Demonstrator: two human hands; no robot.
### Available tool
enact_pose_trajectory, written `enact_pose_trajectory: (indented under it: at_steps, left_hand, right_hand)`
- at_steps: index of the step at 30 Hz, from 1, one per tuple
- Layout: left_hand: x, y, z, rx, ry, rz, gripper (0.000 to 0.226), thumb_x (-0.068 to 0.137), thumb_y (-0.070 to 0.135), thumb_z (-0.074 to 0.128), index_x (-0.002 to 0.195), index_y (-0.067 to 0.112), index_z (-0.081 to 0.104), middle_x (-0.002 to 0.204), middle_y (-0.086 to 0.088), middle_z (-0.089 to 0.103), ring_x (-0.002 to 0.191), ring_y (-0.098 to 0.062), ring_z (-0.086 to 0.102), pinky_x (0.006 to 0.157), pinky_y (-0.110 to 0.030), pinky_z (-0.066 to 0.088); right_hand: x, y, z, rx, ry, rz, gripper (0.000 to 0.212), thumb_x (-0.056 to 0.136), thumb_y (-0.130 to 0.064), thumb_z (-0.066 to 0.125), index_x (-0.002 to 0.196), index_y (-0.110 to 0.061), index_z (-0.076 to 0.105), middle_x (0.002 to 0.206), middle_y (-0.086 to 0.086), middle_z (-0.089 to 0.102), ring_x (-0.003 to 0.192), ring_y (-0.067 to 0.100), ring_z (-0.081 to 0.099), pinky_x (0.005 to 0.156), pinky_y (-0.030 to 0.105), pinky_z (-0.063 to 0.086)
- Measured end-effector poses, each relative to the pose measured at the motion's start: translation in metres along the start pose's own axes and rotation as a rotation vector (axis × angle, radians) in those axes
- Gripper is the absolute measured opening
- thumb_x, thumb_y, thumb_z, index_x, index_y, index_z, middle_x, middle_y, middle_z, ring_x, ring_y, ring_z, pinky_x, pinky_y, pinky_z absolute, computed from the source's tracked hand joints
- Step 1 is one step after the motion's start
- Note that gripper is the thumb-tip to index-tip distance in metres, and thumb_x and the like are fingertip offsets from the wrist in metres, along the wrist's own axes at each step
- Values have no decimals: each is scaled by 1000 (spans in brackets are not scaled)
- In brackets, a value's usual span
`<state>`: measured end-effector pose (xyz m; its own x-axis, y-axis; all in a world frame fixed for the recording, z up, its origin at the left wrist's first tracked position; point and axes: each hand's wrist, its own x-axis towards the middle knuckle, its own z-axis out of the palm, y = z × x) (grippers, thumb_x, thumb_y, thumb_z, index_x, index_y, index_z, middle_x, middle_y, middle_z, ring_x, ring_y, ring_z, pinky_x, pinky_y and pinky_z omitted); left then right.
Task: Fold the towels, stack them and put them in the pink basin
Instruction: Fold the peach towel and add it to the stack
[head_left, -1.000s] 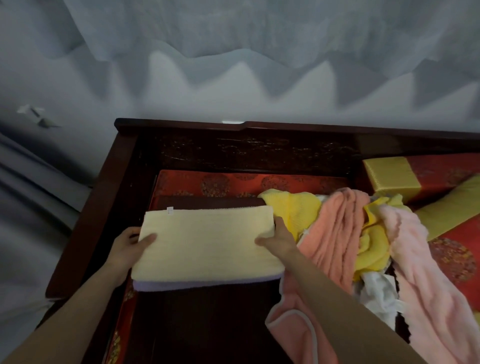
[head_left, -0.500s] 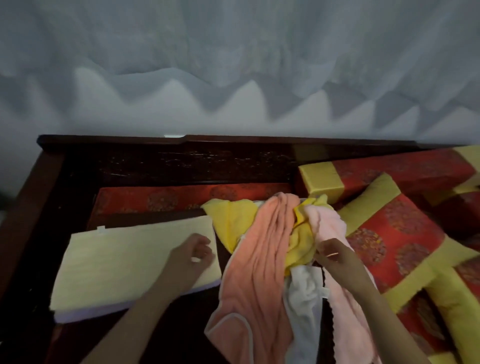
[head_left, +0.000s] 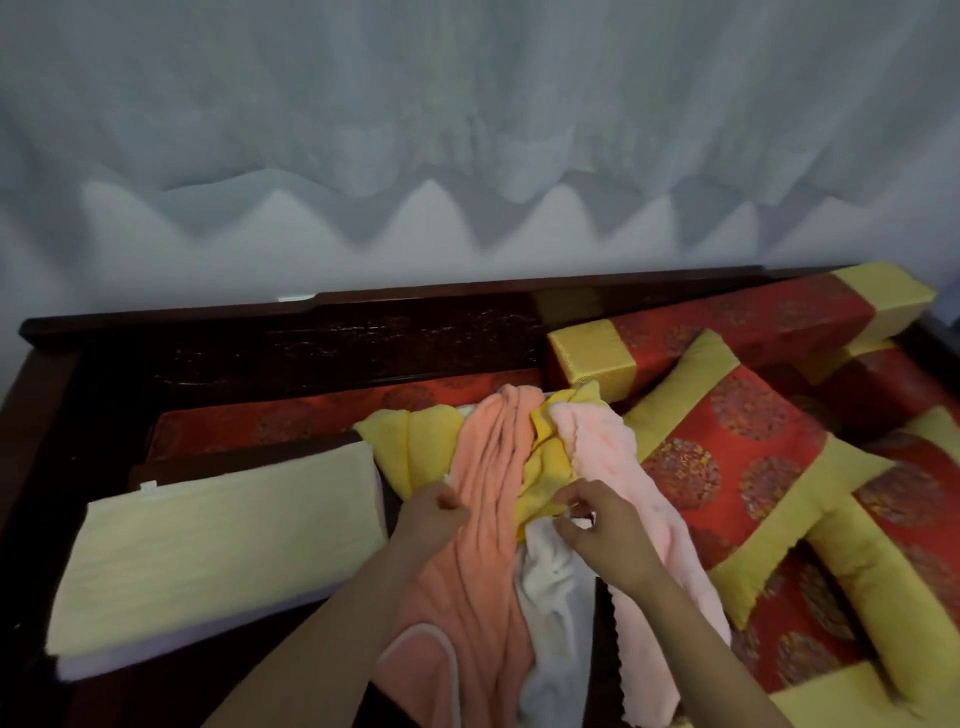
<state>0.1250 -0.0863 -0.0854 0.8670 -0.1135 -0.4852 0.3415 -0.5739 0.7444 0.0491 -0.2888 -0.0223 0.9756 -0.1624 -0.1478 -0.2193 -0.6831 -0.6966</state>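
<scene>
Coral plush towel (head_left: 488, 493) in a crumpled heap on a dark wooden sofa (head_left: 311, 338).
Left hand (head_left: 434, 517) fingers clench its left edge; right hand (head_left: 589, 527) fingers pinch the soft white towel (head_left: 550, 587) beside it; a folded, ribbed pale-yellow towel (head_left: 208, 545) lies flat, left of both hands.

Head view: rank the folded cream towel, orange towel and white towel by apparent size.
Largest: folded cream towel.
Next: orange towel, close behind; bunched and cut off by the frame, so unsure.
Smallest: white towel, mostly buried.
</scene>
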Motion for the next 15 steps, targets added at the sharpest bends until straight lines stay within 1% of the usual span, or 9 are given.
enact_pose_trajectory:
  at_steps: [2,3,5,7,8,10,12,14,15]
  left_hand:
    - [-9,4,-3,-44,5,24,11,80,15,65,75,14,56,82,-4,58,86,-20,56,69,-26,39]
    - [-12,4,-6,-46,20,22,9,79,19,65,81,12,60,85,-5,59,88,-22,58,71,-26,40]
    - [-13,-5,-8,20,45,-27,30,80,25,63,102,4,61,97,-9,62,100,-29,59,77,-28,42]
    - [-13,-14,-7,103,71,-100,51,82,32,60,118,-2,50,117,-19,58,109,-34,55,86,-32,46]
    - [-11,-18,-4,111,89,-128,57,81,33,59,122,-3,44,122,-22,55,110,-36,54,88,-35,46]
    - [-10,-18,2,70,103,-152,56,83,24,61,127,-4,39,126,-23,53,113,-37,54,87,-33,45]
    - [-11,-14,9,44,76,-132,51,87,16,59,130,-3,42,129,-22,53,117,-35,53,86,-30,42]
    - [-18,-6,12,58,93,-7,40,92,14,54,128,-1,51,129,-19,57,117,-31,54,82,-27,39]
    - [-24,0,11,70,102,75,37,95,15,51,129,1,51,129,-17,58,116,-29,54,80,-25,38]
  right_hand:
    - [1,-7,-5,16,8,2,21,79,-4,67,93,-19,62,102,5,64,86,20,61,83,30,50]
    - [1,-11,-6,28,3,3,19,80,-5,67,93,-17,63,102,6,65,86,20,61,82,28,49]
    - [2,-17,-7,38,-14,-7,16,81,-6,66,94,-15,63,101,6,65,84,15,58,78,18,46]
    - [1,-18,-4,39,-18,-38,15,81,-6,66,92,-15,64,99,5,66,80,6,55,73,7,40]
    - [1,-16,-3,40,-10,-55,14,80,-6,66,91,-15,64,98,5,66,80,4,55,72,6,40]
    - [0,-11,-1,41,-9,-66,13,80,-7,66,90,-15,65,96,5,66,81,11,58,75,15,44]
    - [0,-4,1,15,-34,-46,13,81,-7,65,90,-15,65,96,8,67,85,19,60,80,25,47]
    - [-1,1,4,-13,-51,-36,15,81,-6,63,94,-14,65,97,8,67,87,22,61,82,29,48]
    - [-1,2,5,-28,-48,-47,20,81,-6,61,99,-14,64,98,7,67,87,21,61,82,30,49]
